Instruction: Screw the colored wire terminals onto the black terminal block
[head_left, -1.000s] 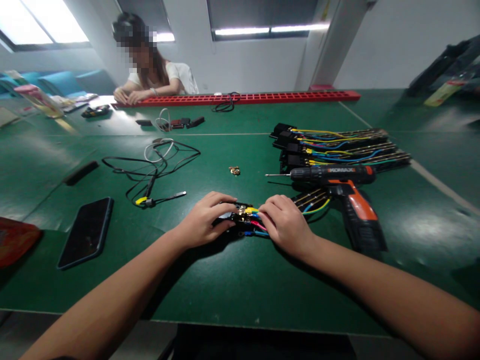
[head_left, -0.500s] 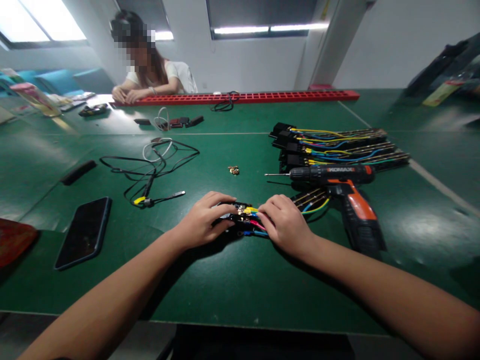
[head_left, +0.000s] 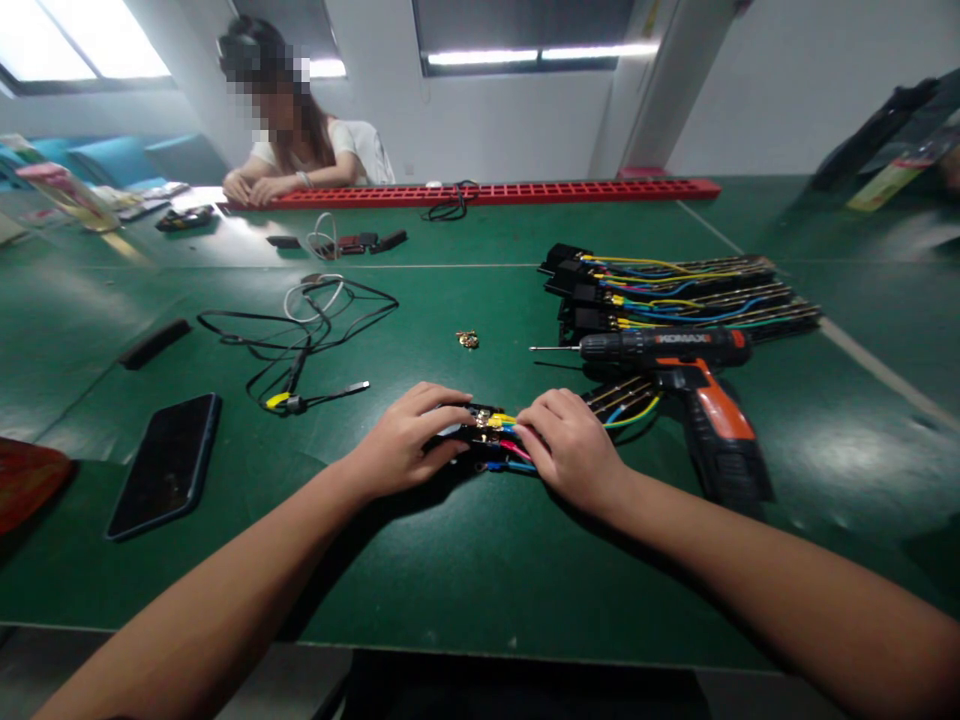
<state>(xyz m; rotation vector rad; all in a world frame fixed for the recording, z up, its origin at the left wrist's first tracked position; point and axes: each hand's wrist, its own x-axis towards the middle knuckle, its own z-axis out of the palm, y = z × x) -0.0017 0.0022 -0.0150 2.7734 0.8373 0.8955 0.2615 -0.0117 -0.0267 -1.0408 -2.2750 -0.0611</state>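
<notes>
My left hand (head_left: 416, 438) is closed around the black end of a wired terminal block (head_left: 487, 422), its fingers on the far side and its thumb on the near side. Metal contacts show on top of the block. Yellow, red and blue wires (head_left: 517, 452) run from it to the right. My right hand (head_left: 564, 440) grips these wires close to the block, with its fingers curled over them. A blue ring lug (head_left: 493, 467) lies loose at the near side. Beyond my right hand, the wires pass along a dark strip (head_left: 622, 398) under the drill.
A black and orange cordless drill (head_left: 705, 390) lies at right, before several wired assemblies (head_left: 675, 290). Small brass screws (head_left: 467, 340) sit ahead of my hands. At left are a phone (head_left: 165, 465) and tangled cables (head_left: 300, 330). A person (head_left: 315, 155) sits across, behind a red rail (head_left: 525, 193).
</notes>
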